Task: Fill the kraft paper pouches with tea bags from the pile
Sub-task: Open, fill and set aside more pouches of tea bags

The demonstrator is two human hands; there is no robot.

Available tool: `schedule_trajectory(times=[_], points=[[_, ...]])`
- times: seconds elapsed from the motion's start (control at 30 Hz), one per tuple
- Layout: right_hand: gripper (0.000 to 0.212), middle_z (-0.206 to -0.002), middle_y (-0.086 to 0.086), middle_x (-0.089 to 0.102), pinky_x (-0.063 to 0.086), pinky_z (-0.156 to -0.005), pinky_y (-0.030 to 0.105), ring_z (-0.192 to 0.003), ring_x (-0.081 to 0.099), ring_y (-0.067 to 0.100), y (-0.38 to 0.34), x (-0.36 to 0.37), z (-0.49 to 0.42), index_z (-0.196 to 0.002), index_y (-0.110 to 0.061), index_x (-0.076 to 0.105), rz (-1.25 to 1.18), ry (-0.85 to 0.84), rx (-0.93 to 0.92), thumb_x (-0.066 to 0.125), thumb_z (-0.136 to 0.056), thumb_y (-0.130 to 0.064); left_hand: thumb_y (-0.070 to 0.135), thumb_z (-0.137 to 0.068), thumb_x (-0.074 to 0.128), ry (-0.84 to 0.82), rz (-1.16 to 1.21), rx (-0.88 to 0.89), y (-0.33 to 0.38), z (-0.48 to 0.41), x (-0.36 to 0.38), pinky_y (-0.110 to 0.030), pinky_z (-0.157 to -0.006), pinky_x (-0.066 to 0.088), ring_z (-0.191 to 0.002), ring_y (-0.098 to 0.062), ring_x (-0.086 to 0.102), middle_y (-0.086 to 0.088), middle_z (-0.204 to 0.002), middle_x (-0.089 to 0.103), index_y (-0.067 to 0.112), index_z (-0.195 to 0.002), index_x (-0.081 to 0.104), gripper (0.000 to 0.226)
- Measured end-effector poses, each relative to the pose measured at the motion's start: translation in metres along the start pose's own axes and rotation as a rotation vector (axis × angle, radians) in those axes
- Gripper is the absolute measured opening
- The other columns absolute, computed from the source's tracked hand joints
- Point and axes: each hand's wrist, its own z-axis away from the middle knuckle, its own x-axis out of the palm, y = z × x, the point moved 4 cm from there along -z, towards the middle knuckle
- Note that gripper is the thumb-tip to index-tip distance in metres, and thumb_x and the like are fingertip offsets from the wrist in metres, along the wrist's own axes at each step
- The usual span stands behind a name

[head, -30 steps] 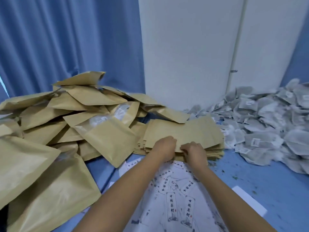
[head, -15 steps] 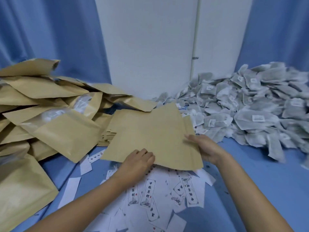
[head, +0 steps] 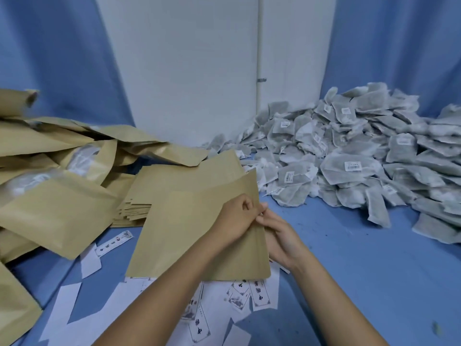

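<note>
Kraft pouch (head: 184, 233) in the head view, held flat and tilted above the blue table (head: 349, 258), in the middle of the picture. The left hand (head: 238, 217) lies across its face, fingers curled and clamped on its right edge near the top corner. The right hand (head: 282, 236) meets it at the same edge, thumb on top and fingers tucked behind the paper, pinching it; the two hands touch. Whether the pouch mouth is open cannot be told.

Just behind the pouch sits a stack (head: 159, 181) of flat pouches. To the left sprawls a heap (head: 50, 211) of bulging pouches, some showing clear windows. The tea bags (head: 354, 166) are piled at the right against the white wall (head: 187, 71), apart from both hands. White labels (head: 259, 295) lie scattered on the table under the arms. Blue curtains (head: 50, 58) hang at both sides.
</note>
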Motion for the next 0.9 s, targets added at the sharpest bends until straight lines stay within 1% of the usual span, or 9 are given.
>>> schedule_trajectory(times=[0.07, 0.27, 0.4, 0.53, 0.6, 0.7, 0.73, 0.83, 0.9], points=[[0.032, -0.105, 0.017, 0.067, 0.054, -0.082, 0.033, -0.091, 0.067, 0.023, -0.002, 0.000, -0.001, -0.116, -0.002, 0.058, -0.039, 0.042, -0.023, 0.047, -0.086, -0.008, 0.039, -0.087, 0.064, -0.048, 0.116, -0.025, 0.000, 0.000, -0.001, -0.028, -0.055, 0.044, -0.052, -0.015, 0.045, -0.001, -0.059, 0.047, 0.008, -0.076, 0.050, 0.036], [0.030, -0.094, 0.017, 0.068, 0.057, -0.077, 0.032, -0.081, 0.068, 0.022, -0.003, 0.002, -0.003, -0.099, -0.004, 0.071, -0.046, 0.050, -0.069, 0.046, -0.089, -0.016, 0.027, -0.091, 0.062, -0.087, 0.165, -0.043, 0.001, 0.000, -0.007, -0.021, -0.045, 0.044, -0.051, -0.013, 0.044, -0.003, -0.062, 0.045, 0.015, -0.075, 0.050, 0.023], [0.030, -0.099, 0.019, 0.067, 0.057, -0.077, 0.033, -0.085, 0.068, 0.024, 0.000, -0.004, -0.005, -0.109, 0.001, 0.065, -0.030, 0.097, -0.070, 0.042, -0.094, -0.012, 0.018, -0.093, 0.056, -0.089, 0.024, 0.001, 0.003, 0.000, -0.008, -0.029, -0.057, 0.049, -0.058, -0.017, 0.047, -0.003, -0.064, 0.046, 0.010, -0.070, 0.050, 0.025], [0.024, -0.077, 0.004, 0.067, 0.044, -0.067, 0.024, -0.071, 0.058, 0.008, -0.007, -0.011, -0.003, -0.088, -0.003, 0.069, 0.806, 0.413, -0.271, 0.049, -0.097, -0.014, 0.003, -0.089, 0.047, 0.052, -0.259, 0.174, 0.011, 0.003, -0.009, -0.030, -0.062, 0.030, -0.058, -0.015, 0.037, 0.000, -0.065, 0.036, 0.013, -0.054, 0.033, 0.039], [0.020, -0.066, -0.005, 0.069, 0.042, -0.059, 0.014, -0.061, 0.058, 0.000, -0.012, -0.010, -0.002, -0.075, -0.010, 0.072, 0.943, 0.514, -0.367, 0.059, -0.090, -0.010, 0.006, -0.087, 0.048, 0.106, -0.298, 0.200, 0.010, 0.005, -0.009, -0.030, -0.060, 0.030, -0.058, -0.014, 0.037, 0.000, -0.069, 0.037, 0.014, -0.056, 0.035, 0.034], [0.022, -0.064, -0.003, 0.070, 0.042, -0.057, 0.015, -0.059, 0.059, 0.002, -0.013, -0.015, -0.001, -0.067, -0.013, 0.072, 0.860, 0.582, -0.381, 0.061, -0.086, -0.008, 0.012, -0.079, 0.054, 0.323, -0.610, 0.474, 0.019, 0.019, -0.012, -0.032, -0.054, 0.038, -0.069, -0.020, 0.047, -0.006, -0.087, 0.049, 0.009, -0.080, 0.053, 0.004], [0.023, -0.064, -0.002, 0.069, 0.042, -0.057, 0.017, -0.058, 0.058, 0.003, -0.011, -0.016, -0.001, -0.066, -0.013, 0.072, 0.834, 0.591, -0.362, 0.062, -0.086, -0.009, 0.012, -0.077, 0.053, 0.351, -0.727, 0.621, 0.025, 0.023, -0.011, -0.032, -0.055, 0.040, -0.074, -0.021, 0.051, -0.007, -0.090, 0.054, 0.008, -0.087, 0.057, 0.011], [0.022, -0.063, -0.001, 0.068, 0.044, -0.056, 0.019, -0.059, 0.058, 0.007, -0.006, -0.015, -0.003, -0.070, -0.012, 0.072, 0.652, 0.535, -0.243, 0.061, -0.087, -0.005, 0.006, -0.078, 0.049, 0.167, -0.942, 0.990, 0.026, 0.020, -0.006, -0.032, -0.051, 0.040, -0.074, -0.023, 0.057, -0.004, -0.086, 0.062, 0.011, -0.080, 0.063, 0.015], [0.023, -0.071, 0.005, 0.071, 0.050, -0.058, 0.020, -0.064, 0.064, 0.012, -0.004, -0.013, -0.005, -0.077, -0.009, 0.073, 0.508, 0.481, -0.171, 0.056, -0.088, 0.001, 0.006, -0.079, 0.050, 0.120, -0.935, 0.994, 0.023, 0.012, -0.014, -0.031, -0.045, 0.038, -0.068, -0.022, 0.055, -0.002, -0.080, 0.062, 0.012, -0.074, 0.062, 0.014]])
